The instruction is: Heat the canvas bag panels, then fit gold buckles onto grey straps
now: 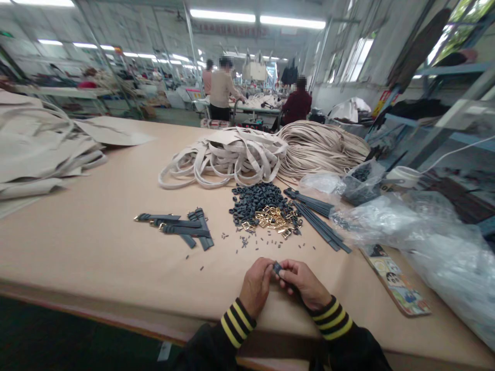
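My left hand [256,286] and my right hand [303,283] meet above the near edge of a tan paper-covered table [96,242], pinching a small dark grey piece [277,268] between their fingertips. Scattered dark pegs [235,241] lie just beyond them. Farther off sit a heap of dark rubbery rings [253,202] and a cluster of gold metal buckles [273,219]. To the left lie several dark grey straps with gold buckles [180,225]. To the right lies a bundle of dark grey strips [315,220]. Cream strap loops [224,157] and a larger cream coil [325,147] lie behind.
Large cream material panels [42,149] are stacked at the table's left. Clear plastic bags [390,219] and a printed board [394,281] lie at the right. Co-workers [222,90] stand and sit at benches in the background.
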Action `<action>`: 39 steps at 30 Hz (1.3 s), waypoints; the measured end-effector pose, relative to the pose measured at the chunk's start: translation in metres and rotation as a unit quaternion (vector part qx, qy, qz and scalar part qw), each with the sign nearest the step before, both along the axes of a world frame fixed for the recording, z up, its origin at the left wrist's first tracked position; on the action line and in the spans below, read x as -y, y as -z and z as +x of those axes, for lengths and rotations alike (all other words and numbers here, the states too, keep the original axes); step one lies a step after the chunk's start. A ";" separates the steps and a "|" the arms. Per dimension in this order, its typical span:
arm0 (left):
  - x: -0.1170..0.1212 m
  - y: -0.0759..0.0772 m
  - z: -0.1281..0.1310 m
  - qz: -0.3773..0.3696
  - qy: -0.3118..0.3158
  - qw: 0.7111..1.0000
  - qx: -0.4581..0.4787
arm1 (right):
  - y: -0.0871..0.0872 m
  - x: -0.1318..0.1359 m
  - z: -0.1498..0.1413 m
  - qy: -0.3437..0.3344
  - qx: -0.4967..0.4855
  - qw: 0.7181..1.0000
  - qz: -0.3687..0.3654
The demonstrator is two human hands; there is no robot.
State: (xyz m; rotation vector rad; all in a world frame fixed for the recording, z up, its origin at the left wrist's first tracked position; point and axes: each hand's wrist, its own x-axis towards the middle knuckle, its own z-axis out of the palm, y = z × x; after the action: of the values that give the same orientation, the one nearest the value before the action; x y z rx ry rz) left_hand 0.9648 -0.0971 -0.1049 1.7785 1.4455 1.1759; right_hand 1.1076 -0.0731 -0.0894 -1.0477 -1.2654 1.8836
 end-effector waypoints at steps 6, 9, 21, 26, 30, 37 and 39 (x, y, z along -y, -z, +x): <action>0.000 0.001 -0.003 0.007 0.030 0.996 -0.089 | 0.003 -0.001 -0.002 -0.003 0.000 1.000 0.009; -0.004 0.000 -0.004 -0.001 0.023 0.992 -0.122 | 0.003 -0.001 -0.001 -0.013 -0.029 0.999 -0.020; -0.013 -0.006 -0.014 -0.090 0.064 0.993 -0.039 | 0.007 -0.004 -0.001 -0.003 -0.084 0.990 -0.113; -0.014 -0.002 -0.014 -0.105 0.043 0.994 0.000 | 0.008 -0.003 -0.003 0.007 -0.075 0.993 -0.096; -0.009 0.001 -0.008 -0.091 0.034 0.995 -0.007 | 0.006 -0.001 -0.007 0.010 -0.050 0.995 -0.084; -0.003 -0.001 -0.009 -0.027 0.074 0.996 0.037 | 0.002 -0.001 -0.011 0.052 -0.025 0.996 -0.063; -0.010 -0.004 -0.020 -0.042 0.062 0.995 0.062 | 0.001 -0.004 -0.008 0.075 -0.032 0.995 -0.057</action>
State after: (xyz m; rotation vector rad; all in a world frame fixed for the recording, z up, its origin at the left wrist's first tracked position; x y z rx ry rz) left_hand 0.9453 -0.0875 -0.1008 1.6828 1.2753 1.1250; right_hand 1.0992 -0.0688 -0.0904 -1.1014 -1.0243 1.8755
